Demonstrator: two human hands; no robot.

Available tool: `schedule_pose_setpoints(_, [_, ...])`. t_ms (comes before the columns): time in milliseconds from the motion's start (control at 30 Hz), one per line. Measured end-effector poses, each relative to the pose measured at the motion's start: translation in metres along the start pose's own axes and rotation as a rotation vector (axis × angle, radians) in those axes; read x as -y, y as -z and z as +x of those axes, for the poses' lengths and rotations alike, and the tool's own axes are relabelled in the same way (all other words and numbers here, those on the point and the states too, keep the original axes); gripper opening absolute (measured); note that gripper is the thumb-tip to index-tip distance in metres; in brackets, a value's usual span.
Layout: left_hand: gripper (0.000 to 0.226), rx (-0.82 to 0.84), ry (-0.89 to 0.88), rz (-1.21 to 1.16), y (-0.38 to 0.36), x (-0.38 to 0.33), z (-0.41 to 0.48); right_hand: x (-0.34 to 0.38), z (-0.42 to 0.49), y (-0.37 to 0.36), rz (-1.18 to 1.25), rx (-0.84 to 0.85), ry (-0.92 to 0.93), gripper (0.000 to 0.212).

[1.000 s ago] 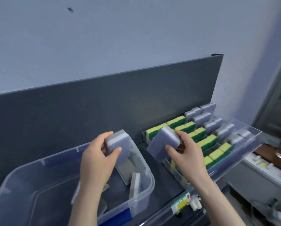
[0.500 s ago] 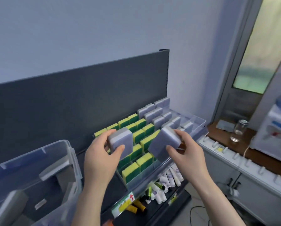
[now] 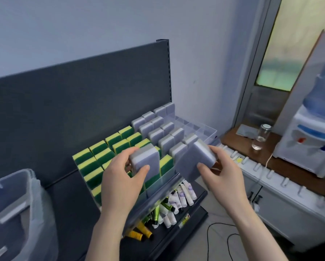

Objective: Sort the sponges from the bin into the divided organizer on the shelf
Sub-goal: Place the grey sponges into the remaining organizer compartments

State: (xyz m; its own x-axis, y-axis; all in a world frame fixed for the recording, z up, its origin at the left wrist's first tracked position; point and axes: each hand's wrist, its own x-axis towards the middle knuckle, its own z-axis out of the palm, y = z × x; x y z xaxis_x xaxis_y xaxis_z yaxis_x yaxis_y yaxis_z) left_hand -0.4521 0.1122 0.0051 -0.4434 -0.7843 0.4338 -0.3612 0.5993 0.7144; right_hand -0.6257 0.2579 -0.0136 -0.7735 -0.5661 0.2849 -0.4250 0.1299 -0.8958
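My left hand (image 3: 120,178) grips a grey sponge (image 3: 145,161) between thumb and fingers, above the front of the clear divided organizer (image 3: 201,129) on the shelf. My right hand (image 3: 223,172) grips a second grey sponge (image 3: 193,162), tilted, just right of the first and over the organizer's front edge. The organizer holds rows of yellow-green sponges (image 3: 101,153) on its left and grey sponges (image 3: 157,129) in the middle; its right compartments look empty. The clear bin (image 3: 26,194) sits at the lower left, with grey sponges dimly visible through its wall.
A dark back panel (image 3: 82,95) rises behind the shelf. A lower shelf holds several tubes (image 3: 176,200). To the right stand a wooden counter with a glass jar (image 3: 261,136) and a water dispenser (image 3: 312,132). Cables lie on the floor (image 3: 220,234).
The view has swung right, so the bin has slid to the left edge. Both hands carried their grey sponges from over the bin to above the organizer's front.
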Motion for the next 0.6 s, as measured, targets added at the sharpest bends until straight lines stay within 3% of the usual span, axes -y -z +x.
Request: schedule_pose_setpoints(600, [0.045,-0.091,-0.038,-0.098,-0.091,-0.015,0.158,-0.015,0.165,0.005,-0.03,-0.081,0.101,0.041])
